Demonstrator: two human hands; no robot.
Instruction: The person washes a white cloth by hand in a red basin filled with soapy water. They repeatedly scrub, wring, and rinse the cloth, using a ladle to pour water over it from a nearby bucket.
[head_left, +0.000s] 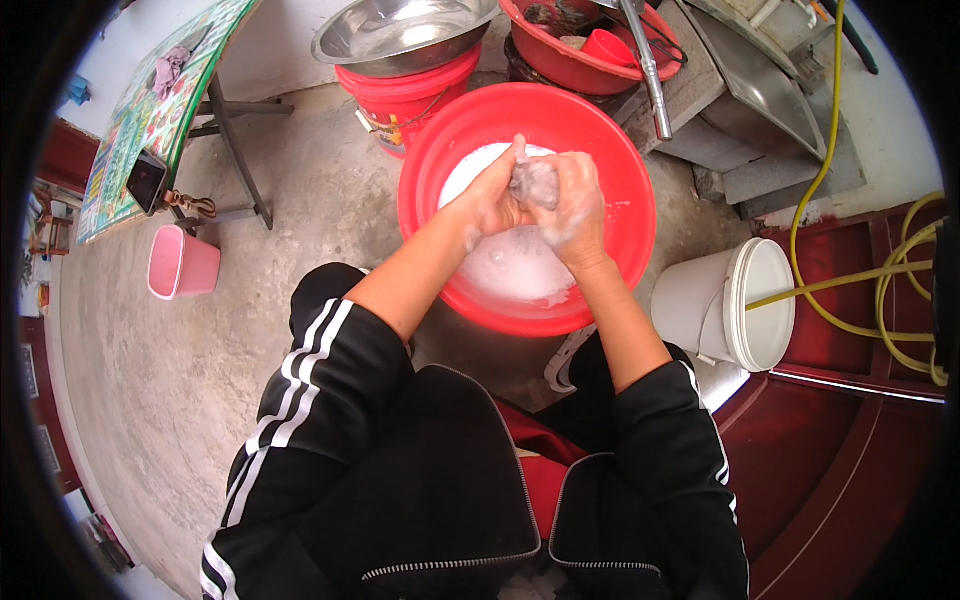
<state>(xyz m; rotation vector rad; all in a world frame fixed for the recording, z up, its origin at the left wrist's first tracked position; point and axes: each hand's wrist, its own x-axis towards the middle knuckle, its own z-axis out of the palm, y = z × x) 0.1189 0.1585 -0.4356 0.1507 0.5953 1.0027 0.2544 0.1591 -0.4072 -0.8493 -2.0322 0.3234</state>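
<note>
A red plastic basin (630, 225) stands on the floor in front of me, holding water topped with white suds (517, 266). Over it, both my hands press together around a wet, greyish bundled cloth (535, 182). My left hand (493, 187) grips the cloth from the left, its thumb pointing up. On the other side, my right hand (576, 196) has its fingers curled over the cloth, with foam on its skin. The lower part of the bundle is hidden by my hands.
Behind the basin stand a red bucket (405, 101) topped by a steel bowl (409, 34) and another red basin (540, 56). A white bucket (690, 300) with a yellow hose (832, 285) is at right. A pink bin (196, 262) and folding table (184, 97) are left.
</note>
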